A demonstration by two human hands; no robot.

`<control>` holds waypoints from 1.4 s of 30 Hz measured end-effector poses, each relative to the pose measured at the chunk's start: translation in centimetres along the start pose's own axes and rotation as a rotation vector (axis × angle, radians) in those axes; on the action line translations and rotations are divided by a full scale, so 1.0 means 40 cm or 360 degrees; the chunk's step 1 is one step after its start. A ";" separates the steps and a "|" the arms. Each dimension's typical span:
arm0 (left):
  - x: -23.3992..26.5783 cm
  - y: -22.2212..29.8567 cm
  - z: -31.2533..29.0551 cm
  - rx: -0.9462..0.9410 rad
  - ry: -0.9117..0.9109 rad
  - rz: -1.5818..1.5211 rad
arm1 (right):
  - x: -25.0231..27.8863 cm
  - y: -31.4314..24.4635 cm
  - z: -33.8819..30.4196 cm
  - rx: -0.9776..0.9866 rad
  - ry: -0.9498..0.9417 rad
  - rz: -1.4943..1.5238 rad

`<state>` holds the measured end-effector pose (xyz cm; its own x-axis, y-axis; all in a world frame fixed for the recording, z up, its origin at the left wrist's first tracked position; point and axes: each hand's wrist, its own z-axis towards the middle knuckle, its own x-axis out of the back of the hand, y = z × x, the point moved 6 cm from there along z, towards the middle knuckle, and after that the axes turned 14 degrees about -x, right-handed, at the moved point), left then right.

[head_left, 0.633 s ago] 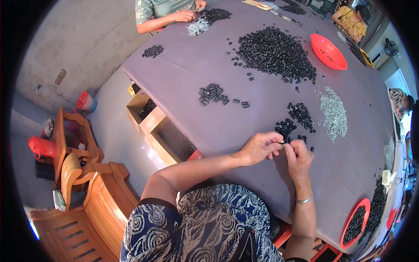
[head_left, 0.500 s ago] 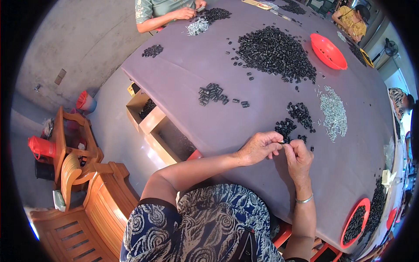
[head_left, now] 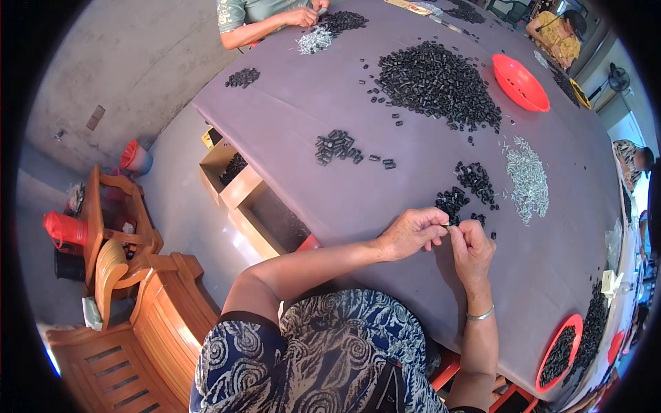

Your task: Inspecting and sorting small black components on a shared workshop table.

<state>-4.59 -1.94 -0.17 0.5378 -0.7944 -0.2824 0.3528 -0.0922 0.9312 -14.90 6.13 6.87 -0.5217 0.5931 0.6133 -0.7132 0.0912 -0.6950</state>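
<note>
Fingertip to fingertip, my left hand [head_left: 412, 234] and my right hand [head_left: 472, 251] meet over the near part of the table. Both are closed in a pinch around a small dark piece, mostly hidden by the fingers. Just beyond them lie two small heaps of short black plastic pieces, the closer heap [head_left: 451, 199] almost behind my fingertips and the farther heap [head_left: 476, 180] a little to the right. A pile of small silvery metal pins [head_left: 527, 180] spreads to the right of these. Farther left is a loose group of black pieces [head_left: 335, 147].
A large black heap [head_left: 438, 84] and a red bowl [head_left: 518, 81] occupy the far table [head_left: 289, 110]. Another red bowl [head_left: 559, 354] holds black pieces at right. Cardboard boxes [head_left: 242, 187] stand beside the left edge. A co-worker's hands [head_left: 306, 15] work opposite.
My hands stay almost in place, still pinched together. The whole view has shifted very slightly; the heaps look the same.
</note>
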 end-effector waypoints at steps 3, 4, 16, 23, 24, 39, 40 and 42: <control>-0.001 0.004 0.000 -0.0010 -0.0007 0.0012 | 0.002 -0.004 0.000 -0.0002 0.0006 0.0015; -0.001 0.005 0.001 -0.0018 -0.0018 0.0029 | 0.001 -0.004 0.000 -0.0002 0.0000 0.0018; -0.005 0.006 0.000 -0.0046 -0.0007 0.0024 | 0.003 0.009 0.000 -0.0051 0.0001 0.0010; -0.001 0.005 0.003 -0.0067 0.0010 0.0020 | 0.009 0.004 0.004 0.0009 0.0029 -0.0010; -0.002 0.001 0.000 -0.0058 0.0012 0.0010 | 0.012 0.003 0.003 0.0005 0.0041 -0.0007; 0.004 0.011 0.000 -0.0038 -0.0007 0.0050 | 0.004 0.001 0.005 0.0021 0.0026 -0.0014; 0.003 0.009 0.000 -0.0024 -0.0013 0.0055 | 0.004 0.004 0.005 0.0020 0.0024 -0.0009; 0.003 0.009 -0.002 -0.0007 -0.0014 0.0070 | 0.003 0.006 0.005 0.0043 0.0018 0.0001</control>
<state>-4.32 -2.02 0.12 0.5462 -0.8028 -0.2389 0.3319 -0.0544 0.9417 -15.22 6.06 6.83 -0.5170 0.6021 0.6084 -0.7253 0.0694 -0.6850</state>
